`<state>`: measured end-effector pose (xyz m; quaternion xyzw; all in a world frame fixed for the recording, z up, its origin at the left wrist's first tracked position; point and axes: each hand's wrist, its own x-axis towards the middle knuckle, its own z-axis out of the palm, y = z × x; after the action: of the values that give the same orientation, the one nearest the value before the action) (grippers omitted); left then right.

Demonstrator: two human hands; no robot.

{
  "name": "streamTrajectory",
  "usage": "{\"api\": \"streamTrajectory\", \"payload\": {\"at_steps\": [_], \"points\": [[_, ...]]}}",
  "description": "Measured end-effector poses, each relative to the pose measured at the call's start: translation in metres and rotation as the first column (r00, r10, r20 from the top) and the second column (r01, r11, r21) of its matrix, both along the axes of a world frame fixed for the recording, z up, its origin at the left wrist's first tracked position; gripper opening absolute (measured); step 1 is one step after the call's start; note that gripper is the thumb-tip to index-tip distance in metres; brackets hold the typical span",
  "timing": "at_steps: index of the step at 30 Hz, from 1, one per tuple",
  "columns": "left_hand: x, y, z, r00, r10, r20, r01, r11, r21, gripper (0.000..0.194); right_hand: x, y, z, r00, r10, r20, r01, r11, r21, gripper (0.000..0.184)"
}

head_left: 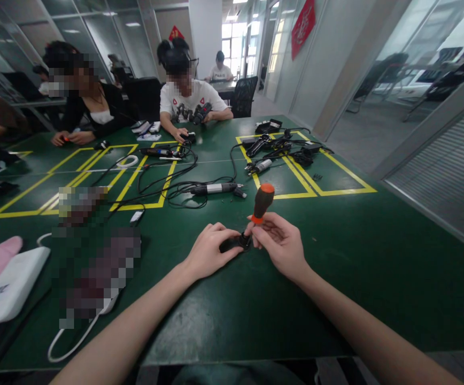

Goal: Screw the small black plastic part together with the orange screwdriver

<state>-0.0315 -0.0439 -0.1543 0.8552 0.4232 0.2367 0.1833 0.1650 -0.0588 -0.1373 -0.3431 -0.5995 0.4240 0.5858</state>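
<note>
Near the middle of the green table (200, 326), my left hand (211, 250) is closed round a small black part (229, 244) that lies on the surface. My right hand (282, 243) pinches an orange and dark grey screwdriver (264, 204) low down, around its orange collar. The screwdriver stands nearly upright with its handle on top, leaning slightly right. Its lower end meets the black part beside my left fingertips; the tip itself is hidden. What kind of device the black part belongs to cannot be made out.
Ahead lie a silver and black electric screwdriver (216, 188) with tangled cables, another black tool (157, 152), and more corded tools (261, 145) inside yellow tape outlines (348, 191). Blurred-out devices and a white power bank (13, 286) lie left. Co-workers (194, 99) sit across the table.
</note>
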Motion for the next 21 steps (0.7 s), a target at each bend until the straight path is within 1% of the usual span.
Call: {"api": "streamTrajectory", "payload": {"at_steps": [3,7,9,12,15,16,19,21], "points": [[0.0004,-0.0003,0.0008,1.000,-0.003,0.004,0.003,1.000,0.003,0.025,0.0000,-0.0003,-0.0011,0.998,-0.059,-0.005,0.059,0.998,-0.014,0.024],[0.0002,-0.0007,0.0000,1.000,-0.004,0.005,0.004,1.000,0.008,0.025,-0.0007,-0.0006,0.0024,0.995,-0.096,0.010,0.095,0.995,0.044,0.017],[0.0000,-0.0007,-0.0004,1.000,-0.004,0.002,0.004,1.000,0.010,0.025,-0.0007,-0.0016,0.0048,0.995,-0.095,0.027,0.093,0.993,0.067,0.014],[-0.0001,-0.0009,-0.0001,1.000,-0.006,0.001,0.006,1.000,0.009,0.024,-0.0001,-0.0035,0.0067,0.995,-0.091,0.050,0.089,0.995,0.043,0.013],[0.0001,-0.0014,0.0006,1.000,-0.003,0.002,0.003,1.000,0.001,0.023,0.0008,-0.0048,0.0067,0.997,-0.070,0.024,0.069,0.997,0.042,0.030],[0.0002,-0.0016,0.0009,1.000,-0.003,0.002,0.003,1.000,0.000,0.023,0.0010,-0.0050,0.0064,0.998,-0.059,0.014,0.058,0.997,0.057,0.031],[0.0007,-0.0019,0.0012,1.000,-0.001,0.002,0.001,1.000,0.006,0.023,0.0014,-0.0056,0.0053,0.999,-0.038,0.009,0.037,0.993,0.111,0.021],[0.0008,-0.0019,0.0013,1.000,-0.006,0.002,0.006,1.000,0.010,0.023,0.0016,-0.0059,0.0041,0.999,-0.042,0.020,0.039,0.991,0.128,0.019]]}}
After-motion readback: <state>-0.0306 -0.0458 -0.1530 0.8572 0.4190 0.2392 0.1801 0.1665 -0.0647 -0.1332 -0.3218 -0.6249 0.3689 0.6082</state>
